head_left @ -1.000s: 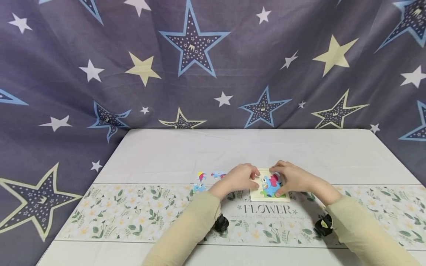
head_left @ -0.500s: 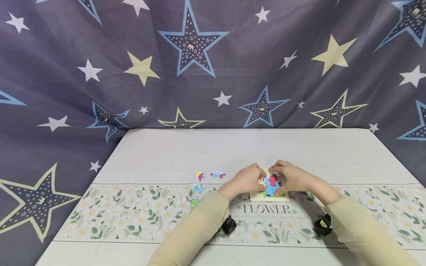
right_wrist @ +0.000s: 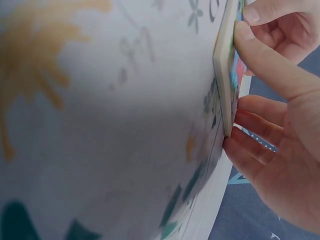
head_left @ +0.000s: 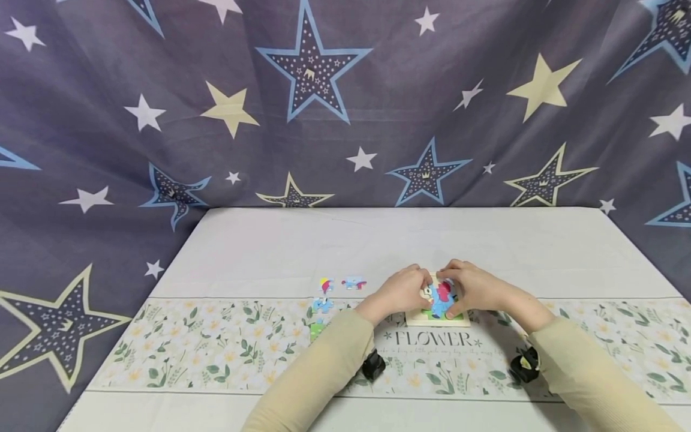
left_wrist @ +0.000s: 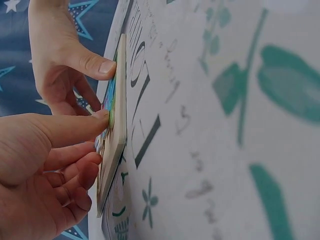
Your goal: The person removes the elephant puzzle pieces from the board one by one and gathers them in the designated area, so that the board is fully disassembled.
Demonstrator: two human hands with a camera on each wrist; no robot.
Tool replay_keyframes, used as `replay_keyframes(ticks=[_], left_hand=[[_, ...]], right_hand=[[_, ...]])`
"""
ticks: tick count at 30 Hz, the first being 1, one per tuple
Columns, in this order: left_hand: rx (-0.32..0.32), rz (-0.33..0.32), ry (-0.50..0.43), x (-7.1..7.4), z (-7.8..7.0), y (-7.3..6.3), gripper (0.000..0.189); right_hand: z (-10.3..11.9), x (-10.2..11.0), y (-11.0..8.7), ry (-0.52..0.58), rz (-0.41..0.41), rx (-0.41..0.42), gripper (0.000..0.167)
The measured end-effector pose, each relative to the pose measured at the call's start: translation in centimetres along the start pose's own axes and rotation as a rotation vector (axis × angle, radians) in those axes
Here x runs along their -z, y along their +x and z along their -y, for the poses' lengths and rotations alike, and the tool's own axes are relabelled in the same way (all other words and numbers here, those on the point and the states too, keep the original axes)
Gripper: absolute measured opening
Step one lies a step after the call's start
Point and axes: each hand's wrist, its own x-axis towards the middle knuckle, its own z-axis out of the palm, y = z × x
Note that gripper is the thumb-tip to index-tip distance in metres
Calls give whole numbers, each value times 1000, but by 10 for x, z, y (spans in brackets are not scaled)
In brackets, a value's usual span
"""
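A small wooden jigsaw tray (head_left: 448, 324) lies on the table, with blue, pink and green jigsaw pieces (head_left: 440, 305) joined inside it. From the left my left hand (head_left: 402, 294) pinches at the pieces, its thumb low on the picture and its curled fingers farther up, as the left wrist view shows. My right hand (head_left: 477, 293) curls round the right side: its thumb presses the near part while other fingers reach the far edge of the tray (right_wrist: 225, 85). Both thumbs sit close together over the board in the right wrist view. The hands hide both side edges of the picture.
Left of the tray lie loose jigsaw pieces: a yellow-pink one (head_left: 326, 285), a blue-pink one (head_left: 354, 284), a blue one (head_left: 323, 306) and a green one (head_left: 317, 327) partly behind the left sleeve. A floral runner (head_left: 216, 342) crosses the white table (head_left: 270, 252). A star-patterned curtain (head_left: 378, 120) hangs behind.
My left hand has moved right, from the tray's left side onto the joined pieces, uncovering the loose pieces beside the sleeve. My right hand stays almost in place.
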Motion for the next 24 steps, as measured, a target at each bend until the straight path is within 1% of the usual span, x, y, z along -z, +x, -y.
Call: replay_keyframes(ticks=[7, 14, 24], left_hand=[[5, 2, -6, 2, -2, -1, 45], [21, -7, -49, 0, -2, -1, 45], [-1, -38, -52, -1, -1, -1, 42]], right_hand=[[-1, 0, 0, 1, 5, -14, 80], [0, -1, -1, 7, 3, -14, 80], [-1, -2, 0, 0, -10, 11, 78]])
